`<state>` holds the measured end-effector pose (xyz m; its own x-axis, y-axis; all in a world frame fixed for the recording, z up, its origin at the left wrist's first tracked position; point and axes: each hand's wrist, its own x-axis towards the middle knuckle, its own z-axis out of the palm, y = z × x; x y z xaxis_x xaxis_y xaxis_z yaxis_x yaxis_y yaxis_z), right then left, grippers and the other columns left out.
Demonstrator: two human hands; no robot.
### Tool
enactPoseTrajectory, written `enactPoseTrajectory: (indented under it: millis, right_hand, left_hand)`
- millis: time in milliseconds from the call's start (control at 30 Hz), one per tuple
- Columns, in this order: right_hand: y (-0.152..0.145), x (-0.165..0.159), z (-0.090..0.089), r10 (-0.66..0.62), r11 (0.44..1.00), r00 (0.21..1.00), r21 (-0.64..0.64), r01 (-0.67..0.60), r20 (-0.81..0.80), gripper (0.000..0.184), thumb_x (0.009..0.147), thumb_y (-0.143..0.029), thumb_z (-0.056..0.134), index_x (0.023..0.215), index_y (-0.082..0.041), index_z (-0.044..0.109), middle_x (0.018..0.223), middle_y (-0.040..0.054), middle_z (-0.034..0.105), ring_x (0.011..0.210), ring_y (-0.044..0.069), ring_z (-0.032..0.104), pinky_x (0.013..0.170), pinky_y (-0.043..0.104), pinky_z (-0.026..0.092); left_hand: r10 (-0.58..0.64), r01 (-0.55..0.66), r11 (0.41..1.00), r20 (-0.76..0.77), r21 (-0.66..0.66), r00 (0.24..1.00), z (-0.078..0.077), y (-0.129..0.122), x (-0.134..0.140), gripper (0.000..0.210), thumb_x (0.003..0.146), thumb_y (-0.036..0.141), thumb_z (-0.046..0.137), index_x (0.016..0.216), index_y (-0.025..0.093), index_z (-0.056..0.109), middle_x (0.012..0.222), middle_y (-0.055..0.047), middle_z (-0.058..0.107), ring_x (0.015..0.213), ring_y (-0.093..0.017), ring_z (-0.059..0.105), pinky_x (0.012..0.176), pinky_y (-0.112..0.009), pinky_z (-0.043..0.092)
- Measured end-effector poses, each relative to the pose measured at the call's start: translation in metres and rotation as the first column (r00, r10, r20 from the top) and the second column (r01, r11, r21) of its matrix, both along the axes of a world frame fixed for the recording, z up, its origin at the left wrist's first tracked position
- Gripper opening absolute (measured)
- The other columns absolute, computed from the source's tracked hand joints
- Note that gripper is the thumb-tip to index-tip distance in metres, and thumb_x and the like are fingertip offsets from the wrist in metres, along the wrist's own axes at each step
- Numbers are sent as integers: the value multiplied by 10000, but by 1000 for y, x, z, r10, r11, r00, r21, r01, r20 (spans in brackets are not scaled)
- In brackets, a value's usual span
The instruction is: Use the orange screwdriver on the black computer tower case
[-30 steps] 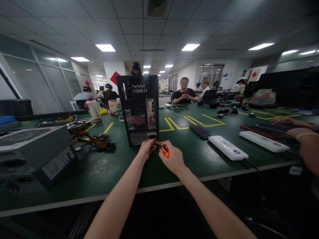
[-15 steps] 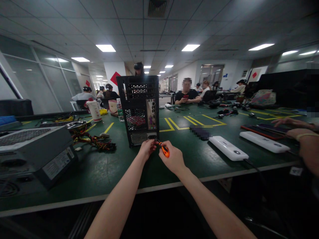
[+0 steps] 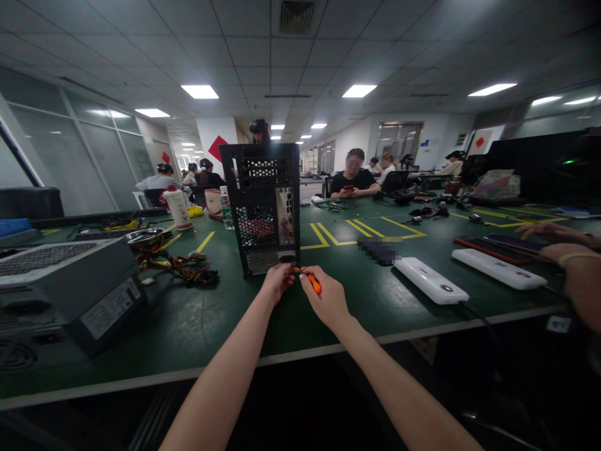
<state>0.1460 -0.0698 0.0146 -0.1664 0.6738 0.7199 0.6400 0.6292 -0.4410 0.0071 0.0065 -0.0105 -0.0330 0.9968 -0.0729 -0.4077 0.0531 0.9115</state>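
Note:
A black computer case [image 3: 267, 207] stands upright on the green table, its rear panel with ports and perforated grilles facing me. My right hand [image 3: 325, 293] is closed around an orange-handled screwdriver [image 3: 313, 282], whose front end points at the lower right corner of the case. Beside that tip, my left hand [image 3: 278, 282] has its fingers pinched together at the bottom edge of the panel. What those fingers hold, if anything, is hidden.
Grey power supply units [image 3: 70, 294] with a bundle of cables [image 3: 181, 266] occupy the left. White power banks [image 3: 429, 280] and a dark phone-like object [image 3: 379, 250] lie to the right. Another person's hands [image 3: 568, 247] are at the right edge. A white bottle [image 3: 177, 208] stands behind.
The screwdriver's handle has turned slightly in my right hand, and the fingers on it have shifted a little. My left hand and the case hold their places.

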Motion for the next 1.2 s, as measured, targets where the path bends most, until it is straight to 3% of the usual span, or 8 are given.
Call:
enactPoseTrajectory:
  millis: [133, 333, 633, 833, 1067, 1200]
  right_hand:
    - [1, -1, -3, -54, 998, 999, -28, 54, -5, 177, 781, -305, 402, 921, -208, 451, 682, -18, 543, 593, 128, 525, 562, 226, 372]
    - [-1, -2, -2, -9, 995, 993, 98, -3, 120, 136, 696, -197, 463, 826, -216, 496, 789, 15, 502, 753, 147, 495, 681, 252, 379]
    - [3, -1, -4, -2, 997, 999, 72, -2, 53, 139, 761, -253, 430, 878, -203, 484, 782, 15, 497, 689, 130, 489, 648, 244, 393]
    - [-1, -2, 0, 7, 993, 990, 119, -24, 140, 105, 735, -211, 458, 818, -207, 522, 780, 20, 468, 755, 142, 473, 689, 255, 379]
    - [-3, -1, 2, 9, 995, 990, 95, -23, 141, 215, 810, -355, 384, 800, -208, 539, 764, 22, 489, 715, 130, 484, 658, 246, 370]
    - [-2, -2, -1, -55, 998, 994, 35, 51, 98, 216, 815, -355, 371, 930, -208, 481, 743, 7, 538, 644, 128, 509, 578, 227, 354]
  left_hand:
    - [-8, 8, 1000, -5, -6, 1000, 3, -2, 1, 165, 658, 195, 570, 791, 105, 530, 658, -49, 593, 433, -54, 476, 394, -170, 331]
    - [-13, 13, 1000, 29, -4, 1000, 5, -5, 1, 133, 662, 182, 563, 761, 108, 516, 623, -32, 572, 429, -54, 477, 393, -169, 334]
    - [0, 0, 1000, 18, -2, 1000, 3, -3, 1, 139, 660, 179, 567, 770, 111, 516, 630, -32, 573, 426, -53, 479, 390, -165, 330]
    - [6, -7, 1000, 14, 5, 1000, 1, -2, 1, 147, 646, 204, 592, 743, 120, 521, 641, -25, 574, 452, -60, 488, 416, -177, 341]
    - [-206, 210, 974, -54, 82, 977, 8, -15, 5, 248, 588, 313, 658, 677, 96, 578, 588, -19, 537, 489, -64, 475, 471, -196, 344]
    - [-230, 232, 970, -37, 75, 972, 12, -17, 5, 241, 574, 297, 672, 636, 84, 576, 550, -10, 514, 468, -50, 443, 466, -196, 329]
